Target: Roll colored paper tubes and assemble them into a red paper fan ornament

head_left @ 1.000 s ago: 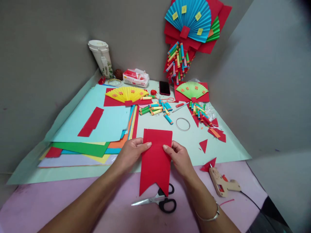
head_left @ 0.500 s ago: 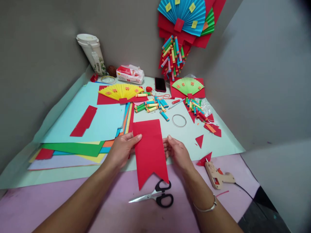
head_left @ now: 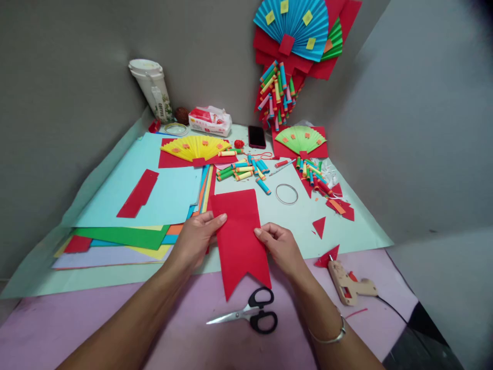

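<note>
Between my hands is a red paper banner (head_left: 243,241) with a V-shaped notch cut in its near end. My left hand (head_left: 200,231) grips its left edge, thumb on top and fingers beneath. On the right edge my right hand (head_left: 279,244) pinches the paper with thumb over it; most of its fingertips are hidden under or behind the sheet. Just below the banner, black-handled scissors (head_left: 246,312) lie slightly spread on the pink surface. A bangle is on my right wrist.
To the right lies a glue gun (head_left: 350,282) with a cord. Stacked coloured paper (head_left: 134,200) fills the left. Beyond are a yellow paper fan (head_left: 196,149), small paper rolls (head_left: 246,167), a metal ring (head_left: 286,194), a phone (head_left: 257,137) and a green fan (head_left: 300,140). Red scraps (head_left: 319,226) lie right.
My right hand has closed its thumb onto the banner's right edge, where it was looser beside it before. My left hand keeps its hold. The whole view has shifted slightly.
</note>
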{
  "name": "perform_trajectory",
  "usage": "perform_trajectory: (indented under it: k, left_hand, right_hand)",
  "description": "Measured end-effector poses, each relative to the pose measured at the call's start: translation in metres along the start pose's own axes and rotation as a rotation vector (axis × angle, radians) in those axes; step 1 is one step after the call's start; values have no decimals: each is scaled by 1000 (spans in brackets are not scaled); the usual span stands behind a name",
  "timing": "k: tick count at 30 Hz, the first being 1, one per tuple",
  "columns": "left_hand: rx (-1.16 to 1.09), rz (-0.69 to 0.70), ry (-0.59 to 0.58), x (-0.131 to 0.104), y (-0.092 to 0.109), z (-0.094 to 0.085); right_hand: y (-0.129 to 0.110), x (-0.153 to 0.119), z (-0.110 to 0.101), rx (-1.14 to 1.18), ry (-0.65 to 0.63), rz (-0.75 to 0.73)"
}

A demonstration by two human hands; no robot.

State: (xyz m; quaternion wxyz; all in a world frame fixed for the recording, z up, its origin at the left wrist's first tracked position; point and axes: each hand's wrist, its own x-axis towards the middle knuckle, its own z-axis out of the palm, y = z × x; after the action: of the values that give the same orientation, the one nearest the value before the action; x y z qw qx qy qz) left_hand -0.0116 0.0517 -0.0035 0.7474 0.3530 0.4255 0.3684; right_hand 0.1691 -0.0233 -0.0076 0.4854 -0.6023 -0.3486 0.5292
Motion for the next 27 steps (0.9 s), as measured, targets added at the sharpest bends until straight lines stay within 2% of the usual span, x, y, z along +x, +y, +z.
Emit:
perform_trajectory:
  k: [8, 15, 27]
  left_hand:
    - [-37, -4, 0, -3, 3, 2]
    - [12, 1, -8, 1, -3, -2]
    - [-5, 52, 69, 2, -6, -3]
  right_hand:
    - [8, 4, -4, 45, 5, -1]
    - [11, 4, -4, 16, 2, -7]
    - [8, 1, -3, -57, -14, -9]
